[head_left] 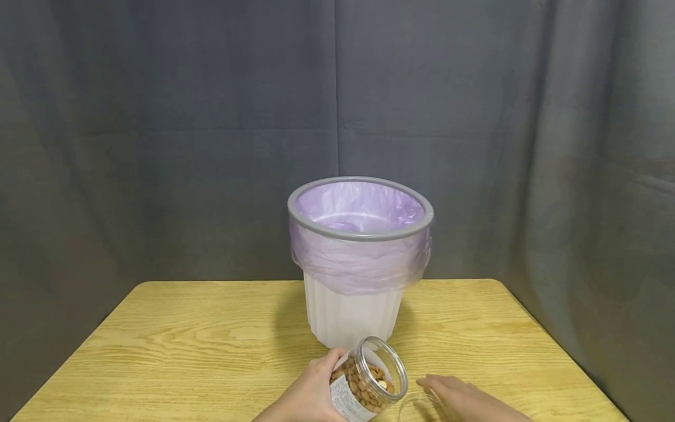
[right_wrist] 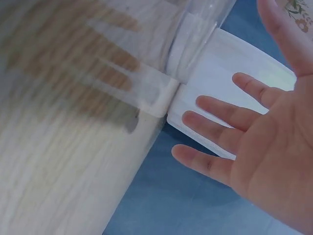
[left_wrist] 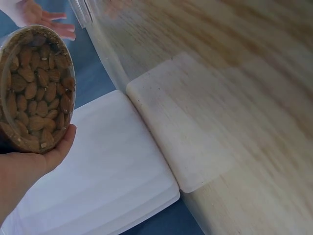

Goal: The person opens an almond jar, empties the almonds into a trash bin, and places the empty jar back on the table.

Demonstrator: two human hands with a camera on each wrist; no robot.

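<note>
Looking from the left wrist shows almonds packed inside the clear plastic jar (left_wrist: 35, 88), hidden detail in the head view. Left hand (head_left: 311, 390) curls round the tilted jar. Right hand (head_left: 464, 398), just beside it, lies flat with fingers spread, empty. Beyond both hands stands a white bin with purple liner (head_left: 360, 258) on the wooden worktop (head_left: 184, 346).

My left hand (head_left: 311, 391) comes in low from the near edge, its fingers and thumb curled round the jar (head_left: 369, 380) and holding it tilted. My right hand (head_left: 459, 398) lies just to the right of it, palm down and flat. Its fingers (right_wrist: 220, 110) are straight, spread apart, gripping nothing.
</note>
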